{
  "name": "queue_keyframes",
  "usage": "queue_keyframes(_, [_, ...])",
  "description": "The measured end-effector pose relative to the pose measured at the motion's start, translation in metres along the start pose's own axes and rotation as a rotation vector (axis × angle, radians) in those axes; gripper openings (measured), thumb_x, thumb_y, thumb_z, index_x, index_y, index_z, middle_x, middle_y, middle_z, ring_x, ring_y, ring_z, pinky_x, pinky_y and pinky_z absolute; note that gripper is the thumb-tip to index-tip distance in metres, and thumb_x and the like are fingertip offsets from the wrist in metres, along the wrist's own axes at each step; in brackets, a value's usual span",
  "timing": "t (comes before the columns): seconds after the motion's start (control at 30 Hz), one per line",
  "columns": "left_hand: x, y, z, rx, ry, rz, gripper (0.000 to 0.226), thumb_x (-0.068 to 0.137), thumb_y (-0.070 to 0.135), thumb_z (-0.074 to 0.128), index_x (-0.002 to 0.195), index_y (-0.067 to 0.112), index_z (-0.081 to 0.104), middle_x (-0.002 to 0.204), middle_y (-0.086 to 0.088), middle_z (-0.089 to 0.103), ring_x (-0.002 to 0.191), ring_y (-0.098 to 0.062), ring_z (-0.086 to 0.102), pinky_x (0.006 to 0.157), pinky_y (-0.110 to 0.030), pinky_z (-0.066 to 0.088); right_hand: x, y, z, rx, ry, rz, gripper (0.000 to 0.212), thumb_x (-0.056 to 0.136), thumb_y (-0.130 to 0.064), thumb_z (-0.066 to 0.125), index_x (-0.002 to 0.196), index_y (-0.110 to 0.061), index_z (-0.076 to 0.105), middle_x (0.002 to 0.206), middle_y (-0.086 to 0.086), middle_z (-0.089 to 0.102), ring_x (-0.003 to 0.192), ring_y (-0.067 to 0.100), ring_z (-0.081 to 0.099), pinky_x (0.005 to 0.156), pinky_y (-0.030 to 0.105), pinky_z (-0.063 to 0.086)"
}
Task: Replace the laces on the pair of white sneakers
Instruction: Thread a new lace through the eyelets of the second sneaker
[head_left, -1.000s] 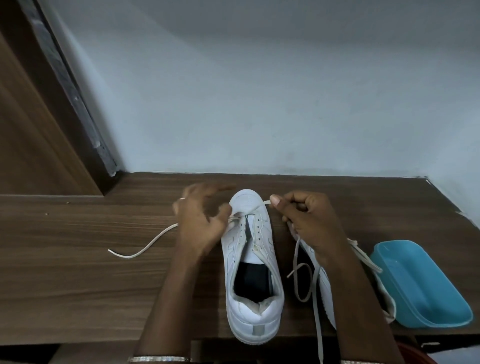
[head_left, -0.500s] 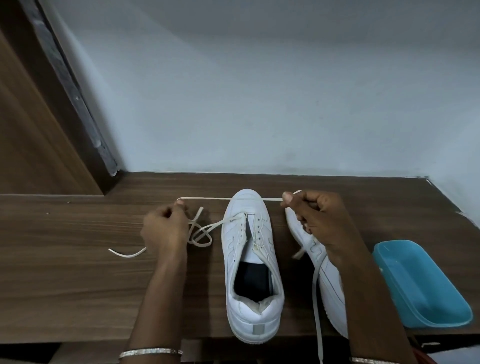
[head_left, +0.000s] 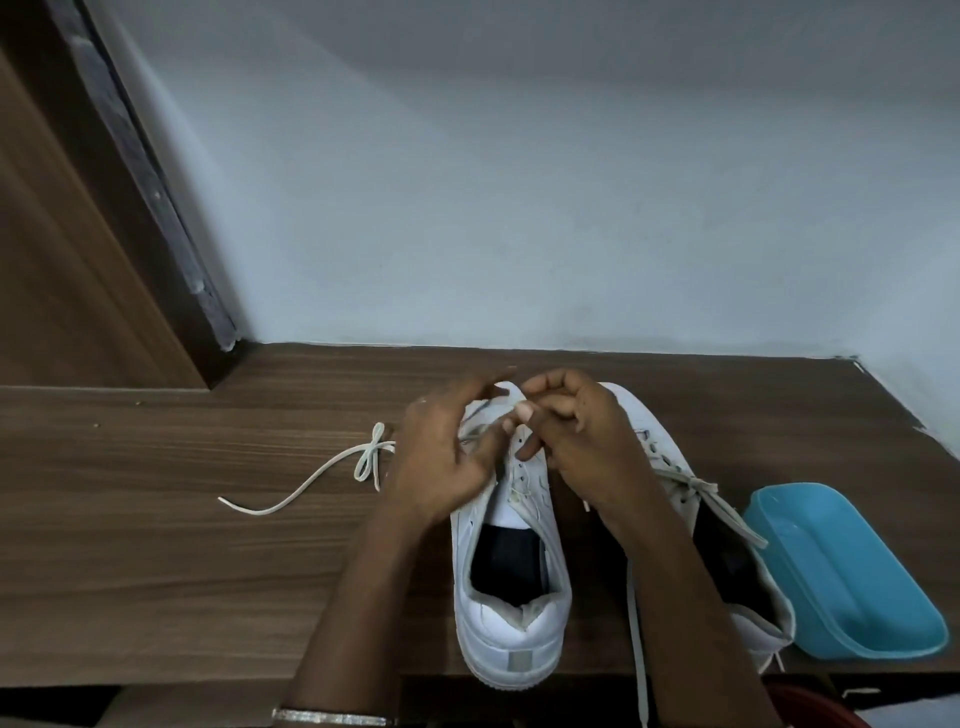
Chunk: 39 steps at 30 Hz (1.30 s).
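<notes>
Sneakers, two of them and both white, stand side by side on the wooden worktop (head_left: 156, 571) with their toes toward the wall (head_left: 519, 208). The middle sneaker (head_left: 511, 618) shows whole, heel nearest the camera. The right sneaker (head_left: 631, 410) is partly hidden behind the right forearm.

Both hands meet over the toe end of the middle sneaker. The right hand (head_left: 576, 441) has its fingers curled, and thumb and forefinger pinch the lace (head_left: 311, 480) just above the front eyelets. The left hand (head_left: 447, 462) lies over the sneaker's left side with its forefinger stretched forward and its thumb against the lace. Whether it truly pinches the lace I cannot tell.

From under the left hand the lace runs out to the left, makes one small loop and ends on the bare wood. A second lace (head_left: 698, 488) crosses the right sneaker's tongue. One loose strand (head_left: 636, 649) hangs over the front edge between the two sneakers; which lace it belongs to is unclear.

One blue tub (head_left: 841, 577) sits just beside the right sneaker. One bangle (head_left: 332, 718) circles the left wrist.
</notes>
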<state>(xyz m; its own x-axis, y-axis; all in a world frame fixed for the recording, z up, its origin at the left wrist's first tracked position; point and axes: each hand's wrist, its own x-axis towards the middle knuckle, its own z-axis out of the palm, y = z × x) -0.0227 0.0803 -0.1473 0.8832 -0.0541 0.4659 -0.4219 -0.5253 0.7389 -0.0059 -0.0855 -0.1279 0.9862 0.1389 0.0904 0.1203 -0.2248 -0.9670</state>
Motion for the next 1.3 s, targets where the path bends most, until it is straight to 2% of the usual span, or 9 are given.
queue_keyframes(0.17, [0.003,-0.009,0.011,-0.053,0.017,-0.022,0.013,0.093,0.024,0.063,0.097,0.020,0.074,0.081,0.006,0.068,0.075,-0.014,0.064,0.066,-0.035,0.050,-0.003,-0.004,-0.001,0.008,0.032,-0.005,0.004,0.092,-0.015,0.072,0.092,-0.011,0.070,0.075,0.005,0.076,0.059,0.019,0.071,0.049,0.024,0.045])
queue_keyframes(0.3, [0.003,-0.014,0.006,-0.040,0.169,-0.070,0.020,0.093,0.027,0.060,0.092,0.015,0.076,0.075,0.010,0.063,0.068,-0.006,0.057,0.061,-0.026,0.043,-0.003,0.000,-0.014,0.031,0.099,0.029,0.006,0.084,-0.022,0.081,0.083,-0.017,0.079,0.071,0.006,0.074,0.057,0.010,0.064,0.054,0.021,0.047])
queue_keyframes(0.47, [0.002,-0.028,0.002,0.044,0.325,-0.175,0.013,0.088,0.023,0.059,0.083,0.019,0.070,0.072,0.003,0.064,0.064,-0.015,0.056,0.060,-0.034,0.046,-0.002,0.005,-0.020,0.060,0.137,0.035,0.015,0.090,-0.007,0.073,0.085,-0.021,0.078,0.075,0.001,0.076,0.065,0.009,0.067,0.061,0.017,0.052])
queue_keyframes(0.67, [0.002,-0.015,0.003,0.071,0.102,-0.038,0.037,0.087,0.026,0.068,0.124,0.024,0.069,0.112,0.011,0.071,0.103,0.000,0.064,0.091,-0.023,0.047,-0.001,0.005,-0.001,0.042,0.058,0.046,0.011,0.088,-0.005,0.075,0.097,-0.008,0.070,0.077,0.008,0.077,0.071,0.022,0.076,0.067,0.028,0.060])
queue_keyframes(0.73, [0.002,-0.013,0.004,0.047,0.063,-0.014,0.028,0.089,0.025,0.067,0.117,0.025,0.073,0.105,0.013,0.074,0.092,0.010,0.063,0.085,-0.020,0.049,-0.001,0.004,0.005,0.016,0.084,0.040,0.016,0.084,-0.008,0.080,0.090,-0.006,0.066,0.071,0.008,0.075,0.064,0.022,0.075,0.062,0.029,0.060])
queue_keyframes(0.97, [0.003,-0.008,0.004,-0.075,-0.072,-0.058,0.020,0.088,0.003,0.069,0.100,0.016,0.076,0.089,0.011,0.075,0.086,-0.002,0.070,0.077,-0.016,0.052,-0.002,0.004,0.006,0.108,0.127,0.034,0.016,0.074,-0.009,0.088,0.081,-0.003,0.075,0.066,0.012,0.073,0.059,0.018,0.069,0.058,0.021,0.053])
queue_keyframes(1.13, [0.004,-0.011,0.006,-0.100,0.093,-0.170,0.012,0.086,0.008,0.075,0.090,0.020,0.076,0.080,0.011,0.074,0.073,-0.007,0.068,0.068,-0.028,0.055,-0.002,0.008,0.001,0.052,0.184,0.052,0.006,0.083,-0.019,0.082,0.082,-0.014,0.078,0.069,0.006,0.074,0.063,0.011,0.067,0.066,0.026,0.055])
queue_keyframes(1.2, [0.004,-0.014,0.005,-0.047,0.171,-0.209,0.010,0.086,0.012,0.076,0.088,0.021,0.077,0.074,0.015,0.070,0.063,-0.003,0.061,0.061,-0.023,0.049,0.000,0.012,-0.003,-0.027,0.236,0.083,0.006,0.086,-0.025,0.080,0.083,-0.020,0.077,0.072,0.001,0.074,0.067,0.011,0.070,0.072,0.032,0.058])
queue_keyframes(1.3, [0.005,-0.013,0.005,0.125,0.138,-0.185,0.006,0.082,0.017,0.078,0.082,0.022,0.078,0.067,0.019,0.064,0.061,0.001,0.056,0.062,-0.020,0.041,-0.001,0.011,-0.003,-0.171,0.168,0.139,0.013,0.080,-0.031,0.084,0.088,-0.024,0.076,0.077,-0.006,0.074,0.074,0.007,0.070,0.072,0.023,0.056])
